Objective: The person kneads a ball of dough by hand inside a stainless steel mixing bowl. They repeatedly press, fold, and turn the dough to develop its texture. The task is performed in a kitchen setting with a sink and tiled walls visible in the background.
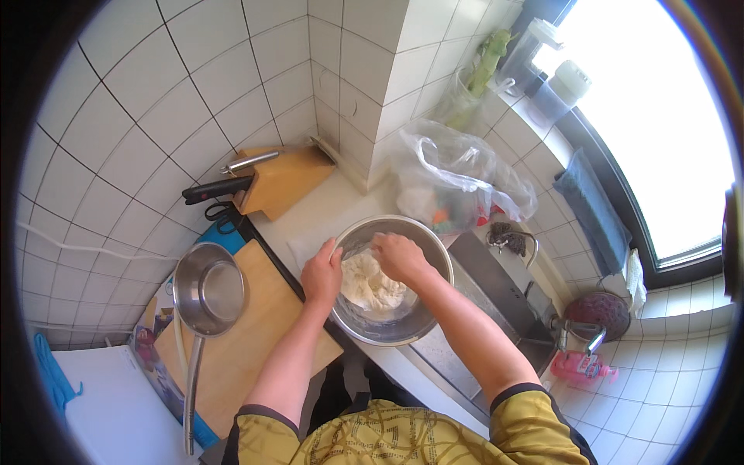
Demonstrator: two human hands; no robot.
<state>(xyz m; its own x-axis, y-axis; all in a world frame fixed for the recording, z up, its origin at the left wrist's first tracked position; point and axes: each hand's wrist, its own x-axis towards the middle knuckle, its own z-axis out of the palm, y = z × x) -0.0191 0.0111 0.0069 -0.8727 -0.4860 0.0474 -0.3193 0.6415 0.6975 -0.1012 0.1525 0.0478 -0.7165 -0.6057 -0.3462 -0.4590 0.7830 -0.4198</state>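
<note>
A stainless steel mixing bowl (444, 273) stands on the counter in front of me, with a rough lump of pale dough (372, 285) inside. Some whitish residue clings to the bowl's inner wall. My left hand (322, 273) grips the bowl's left rim, thumb on the edge. Inside the bowl, my right hand (398, 256) is at the upper right side of the dough, its fingers curled down. Those fingertips are partly hidden, so I cannot tell whether they pinch any dough.
On the left, a saucepan (209, 290) rests over a wooden board (261, 337). Behind stands a wooden knife block (285, 180) with knives and scissors (221, 215). Clear plastic bags (465, 174) lie behind the bowl. To the right are a sink (488, 290), a faucet (564, 337) and a pink soap bottle (581, 367).
</note>
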